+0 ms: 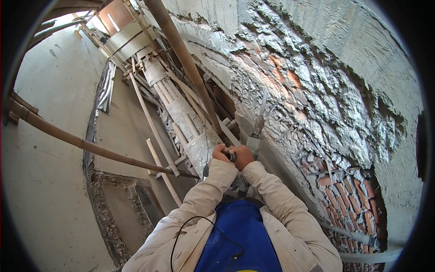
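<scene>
A demolition hammer (253,144) with a grey body lies across in front of my chest. Its long metal chisel bit (263,105) points up and away, with the tip over the rough wall (294,97); whether the tip touches it I cannot tell. My left hand (221,153) is closed around a dark round grip at the tool, its fingers curled. Close beside it, my right hand (243,156) is also closed on the hammer, near the body. The tool's rear is partly hidden under my forearms and sleeves.
Exposed bricks (349,199) show at the lower right. A bamboo pole (186,63) slants down close ahead, and another pole (86,144) crosses on the left. Dusty scaffold boards (181,113) run away below. A thin black cable (179,235) hangs over my jacket.
</scene>
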A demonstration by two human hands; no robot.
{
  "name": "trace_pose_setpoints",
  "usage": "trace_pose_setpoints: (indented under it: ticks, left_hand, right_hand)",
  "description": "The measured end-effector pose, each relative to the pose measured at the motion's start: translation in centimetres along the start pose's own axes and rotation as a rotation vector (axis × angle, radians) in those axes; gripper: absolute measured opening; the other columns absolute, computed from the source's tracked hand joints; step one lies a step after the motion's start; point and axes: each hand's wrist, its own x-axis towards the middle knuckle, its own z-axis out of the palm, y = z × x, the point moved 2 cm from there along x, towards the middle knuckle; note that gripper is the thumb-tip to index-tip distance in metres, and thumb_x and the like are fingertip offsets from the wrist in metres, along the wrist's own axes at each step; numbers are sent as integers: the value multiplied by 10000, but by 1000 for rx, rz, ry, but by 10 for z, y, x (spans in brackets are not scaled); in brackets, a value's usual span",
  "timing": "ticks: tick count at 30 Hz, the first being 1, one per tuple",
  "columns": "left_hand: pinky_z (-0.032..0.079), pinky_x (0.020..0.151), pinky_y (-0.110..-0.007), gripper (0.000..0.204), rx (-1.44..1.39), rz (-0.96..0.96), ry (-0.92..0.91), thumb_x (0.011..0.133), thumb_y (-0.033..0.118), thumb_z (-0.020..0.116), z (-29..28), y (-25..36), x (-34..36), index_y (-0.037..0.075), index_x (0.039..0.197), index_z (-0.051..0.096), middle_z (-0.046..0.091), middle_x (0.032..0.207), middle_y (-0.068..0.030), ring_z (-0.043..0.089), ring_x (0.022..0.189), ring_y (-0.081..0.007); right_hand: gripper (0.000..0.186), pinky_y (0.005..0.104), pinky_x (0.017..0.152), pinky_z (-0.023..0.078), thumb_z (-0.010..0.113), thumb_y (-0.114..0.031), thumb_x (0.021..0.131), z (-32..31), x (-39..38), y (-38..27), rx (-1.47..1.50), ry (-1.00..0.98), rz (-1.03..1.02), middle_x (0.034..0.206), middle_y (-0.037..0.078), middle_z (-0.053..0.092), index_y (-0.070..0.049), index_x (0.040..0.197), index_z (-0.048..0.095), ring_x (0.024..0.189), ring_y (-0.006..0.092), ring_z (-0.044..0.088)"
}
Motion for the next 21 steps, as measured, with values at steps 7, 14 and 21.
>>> trace_pose_setpoints:
  ticks: [7,14,21]
  left_hand:
    - [439,512,-324,209,-9,-35,-11,813,72,531,-26,-11,20,87,664,385,403,608,-56,458,525,-205]
    - [438,503,-321,234,14,-49,-4,830,67,533,-35,-16,16,97,664,371,402,606,-50,452,517,-201]
    - [465,535,-337,211,37,-44,-43,850,80,522,-40,-13,6,91,683,394,453,631,-66,493,545,-216]
  right_hand:
    - [348,471,744,481,771,-203,621,16,-11,12,31,-26,31,819,176,658,-99,938,671,836,404,602]
    - [486,454,798,500,792,-217,607,10,-18,7,51,-84,33,893,167,686,-67,1060,695,893,390,618]
    - [319,472,753,489,769,-208,637,16,-22,8,34,-96,41,844,183,670,-90,922,688,843,399,610]
